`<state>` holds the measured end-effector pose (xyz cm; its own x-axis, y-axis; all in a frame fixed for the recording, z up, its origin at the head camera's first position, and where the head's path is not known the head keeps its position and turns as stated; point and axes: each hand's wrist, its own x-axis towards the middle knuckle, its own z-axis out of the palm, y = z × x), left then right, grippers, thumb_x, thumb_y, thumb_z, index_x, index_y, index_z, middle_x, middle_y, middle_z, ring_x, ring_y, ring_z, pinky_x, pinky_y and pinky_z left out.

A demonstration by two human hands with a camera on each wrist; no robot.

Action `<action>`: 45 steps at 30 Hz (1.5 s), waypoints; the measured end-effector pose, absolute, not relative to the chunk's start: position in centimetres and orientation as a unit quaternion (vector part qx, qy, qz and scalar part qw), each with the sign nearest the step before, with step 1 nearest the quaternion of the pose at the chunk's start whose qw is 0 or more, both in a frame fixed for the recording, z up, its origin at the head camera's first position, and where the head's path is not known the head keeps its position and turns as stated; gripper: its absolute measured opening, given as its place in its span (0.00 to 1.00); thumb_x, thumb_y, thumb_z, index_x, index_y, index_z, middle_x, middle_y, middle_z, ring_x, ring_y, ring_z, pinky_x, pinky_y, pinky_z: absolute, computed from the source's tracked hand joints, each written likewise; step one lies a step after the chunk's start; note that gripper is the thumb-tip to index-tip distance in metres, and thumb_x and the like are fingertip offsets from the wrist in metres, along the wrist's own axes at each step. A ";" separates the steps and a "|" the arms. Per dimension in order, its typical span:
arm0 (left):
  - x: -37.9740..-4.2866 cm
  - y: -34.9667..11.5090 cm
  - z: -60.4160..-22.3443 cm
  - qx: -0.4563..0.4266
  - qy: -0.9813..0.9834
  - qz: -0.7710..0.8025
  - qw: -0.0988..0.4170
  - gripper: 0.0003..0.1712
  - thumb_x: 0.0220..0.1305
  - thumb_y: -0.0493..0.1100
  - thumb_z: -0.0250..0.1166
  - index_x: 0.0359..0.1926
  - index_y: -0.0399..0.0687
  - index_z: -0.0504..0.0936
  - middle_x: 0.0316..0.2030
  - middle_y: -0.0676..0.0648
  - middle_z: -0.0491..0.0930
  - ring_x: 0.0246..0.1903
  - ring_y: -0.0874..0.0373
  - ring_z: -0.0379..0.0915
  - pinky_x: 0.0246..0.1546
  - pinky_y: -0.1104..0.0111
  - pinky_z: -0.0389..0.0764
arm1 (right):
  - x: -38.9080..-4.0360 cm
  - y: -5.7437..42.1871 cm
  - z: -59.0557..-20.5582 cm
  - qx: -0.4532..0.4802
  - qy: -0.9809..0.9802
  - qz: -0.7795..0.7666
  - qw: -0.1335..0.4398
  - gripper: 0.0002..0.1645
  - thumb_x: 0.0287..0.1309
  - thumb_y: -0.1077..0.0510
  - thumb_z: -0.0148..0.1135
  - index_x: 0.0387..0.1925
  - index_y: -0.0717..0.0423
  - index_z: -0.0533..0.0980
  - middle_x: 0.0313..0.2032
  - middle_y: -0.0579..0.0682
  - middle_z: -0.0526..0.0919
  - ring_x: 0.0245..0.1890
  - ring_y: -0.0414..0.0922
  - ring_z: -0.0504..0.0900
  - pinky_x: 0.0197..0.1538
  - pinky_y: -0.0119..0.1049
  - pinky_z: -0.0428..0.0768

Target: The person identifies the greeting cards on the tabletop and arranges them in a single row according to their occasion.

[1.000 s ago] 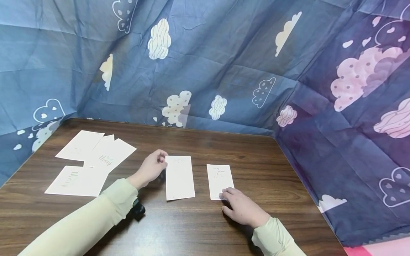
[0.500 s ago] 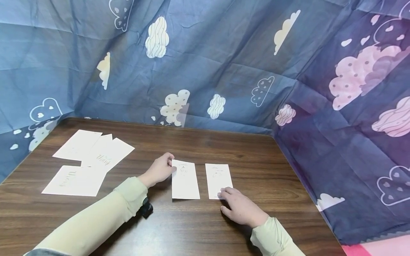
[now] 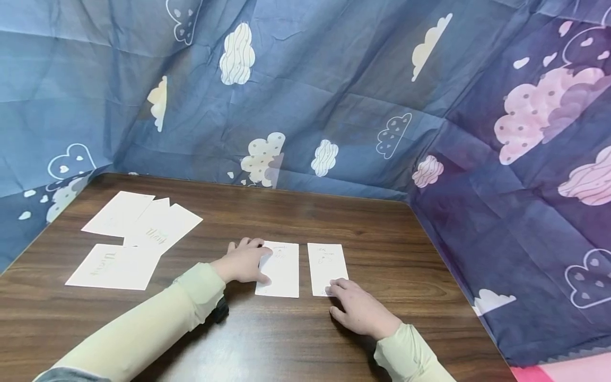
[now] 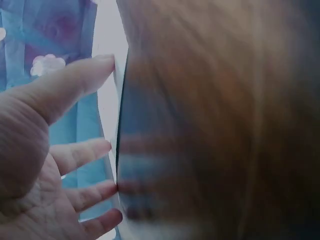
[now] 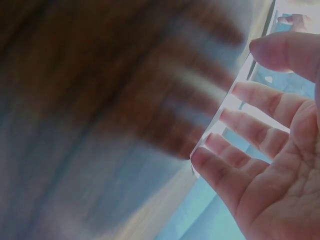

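Two white cards with small drawings lie side by side on the table, a narrow gap between them. My left hand [image 3: 245, 262] is at the left edge of the left card [image 3: 284, 276], its thumb and fingers spread and the tips on the card. In the left wrist view those fingers [image 4: 80, 150] reach out to the card's pale edge. My right hand [image 3: 360, 307] rests its fingertips on the lower right corner of the right card [image 3: 328, 265], which shows small writing. From the right wrist, the extended fingers [image 5: 255, 127] touch the card's edge.
At the left of the brown wooden table [image 3: 267, 339] lie several more white cards [image 3: 114, 268], some overlapping, two with "Thank" lettering. A blue cloth [image 3: 305, 95] with cloud prints hangs behind and along the sides.
The left card has moved right, nearer the right card, and now lies flat. My left hand has gone from pinching its edge to spreading over it. The right hand has stayed put.
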<state>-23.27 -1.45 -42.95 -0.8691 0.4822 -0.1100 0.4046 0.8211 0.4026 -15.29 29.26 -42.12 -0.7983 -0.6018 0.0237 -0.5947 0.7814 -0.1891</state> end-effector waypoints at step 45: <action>-25.5 -17.2 -40.2 0.028 0.981 0.190 0.029 0.43 0.67 0.53 0.61 0.69 0.23 0.62 0.59 0.16 0.66 0.58 0.18 0.62 0.53 0.29 0.65 | -15.2 29.2 -42.0 -0.313 0.944 -0.102 0.030 0.19 0.63 0.61 0.67 0.53 0.67 0.80 0.56 0.65 0.79 0.58 0.62 0.79 0.61 0.57 0.76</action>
<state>-25.54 -17.25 -40.18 -0.9967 0.0664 -0.0459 0.0445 0.9264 0.3739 -15.24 29.24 -41.98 -0.8018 -0.5975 0.0072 -0.5854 0.7829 -0.2106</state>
